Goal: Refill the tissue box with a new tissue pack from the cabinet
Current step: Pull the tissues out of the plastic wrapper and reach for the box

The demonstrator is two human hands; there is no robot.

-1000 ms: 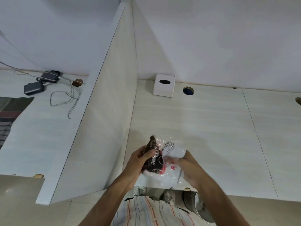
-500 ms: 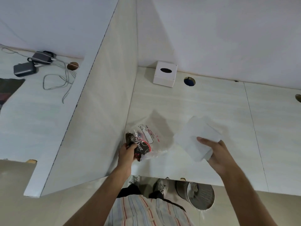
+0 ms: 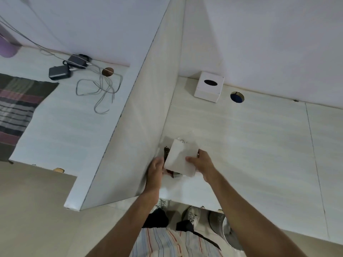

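Note:
A white cube tissue box point(image 3: 208, 86) with a dark oval slot stands at the back of the desk against the wall. Near the desk's front edge my right hand point(image 3: 203, 164) holds a white stack of tissues point(image 3: 181, 158). My left hand point(image 3: 156, 168) is closed on the emptied plastic wrapper point(image 3: 173, 174), dark with red print, which shows only in part under the stack. Both hands are close together beside the partition.
A tall white partition point(image 3: 141, 112) divides this desk point(image 3: 259, 145) from the one on the left, where chargers point(image 3: 59, 72), loose cables point(image 3: 104, 89) and a striped cloth point(image 3: 16, 112) lie. A cable hole point(image 3: 237, 97) is right of the box. A metal bin point(image 3: 222, 225) stands below.
The tissue stack came out of the wrapper and the hands parted. Now my right hand has brought the stack back left, over the wrapper in my left hand.

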